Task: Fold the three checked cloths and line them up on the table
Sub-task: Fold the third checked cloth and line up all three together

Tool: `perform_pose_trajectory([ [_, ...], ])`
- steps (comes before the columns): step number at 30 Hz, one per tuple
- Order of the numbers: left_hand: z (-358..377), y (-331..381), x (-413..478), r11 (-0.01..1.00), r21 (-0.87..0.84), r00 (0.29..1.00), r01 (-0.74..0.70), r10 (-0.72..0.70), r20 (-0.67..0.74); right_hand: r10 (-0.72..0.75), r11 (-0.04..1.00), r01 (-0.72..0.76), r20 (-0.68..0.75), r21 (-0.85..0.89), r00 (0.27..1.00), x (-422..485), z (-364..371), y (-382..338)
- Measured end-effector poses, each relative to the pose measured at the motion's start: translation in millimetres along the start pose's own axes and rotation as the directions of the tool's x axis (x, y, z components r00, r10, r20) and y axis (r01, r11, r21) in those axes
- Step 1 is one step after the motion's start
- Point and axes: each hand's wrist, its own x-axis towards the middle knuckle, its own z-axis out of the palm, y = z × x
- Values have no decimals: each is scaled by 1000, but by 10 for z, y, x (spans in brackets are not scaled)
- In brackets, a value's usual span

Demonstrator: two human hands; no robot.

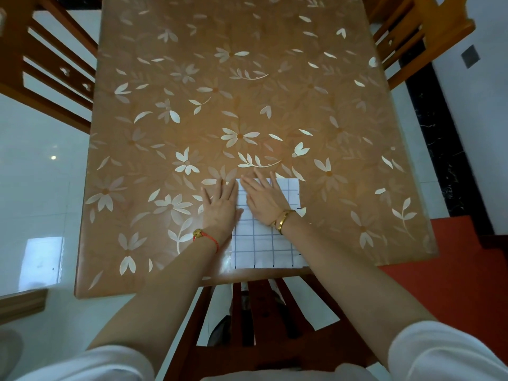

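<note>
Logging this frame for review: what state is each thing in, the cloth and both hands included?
checked cloth: lies flat at the near edge of the table, under both hands.
left hand: open, fingers straight, on the cloth's left edge.
right hand: open, flat on the cloth.

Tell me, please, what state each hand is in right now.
Left hand: open, flat at the edge of the checked cloth.
Right hand: open, flat on the checked cloth.
</note>
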Motion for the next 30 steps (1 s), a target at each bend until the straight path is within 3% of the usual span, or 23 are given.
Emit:
perform_pose_trajectory([
  [7, 74, -15, -126, 998, 56, 999, -28, 29, -20, -4, 1000, 2, 54, 26, 999, -5, 13, -4],
  [17, 400, -4, -761, 997, -48, 997, -63, 61, -45, 22, 997, -31, 118, 74, 993, 29, -7, -23],
  [23, 559, 63, -1146, 994, 31, 994, -107, 108, -24, 34, 997, -45, 152, 67, 988, 23, -50, -55],
  [30, 619, 98, -1477, 978, -166, 992, -123, 116, -56, 49, 996, -62, 188, 59, 981, 7, -61, -100],
])
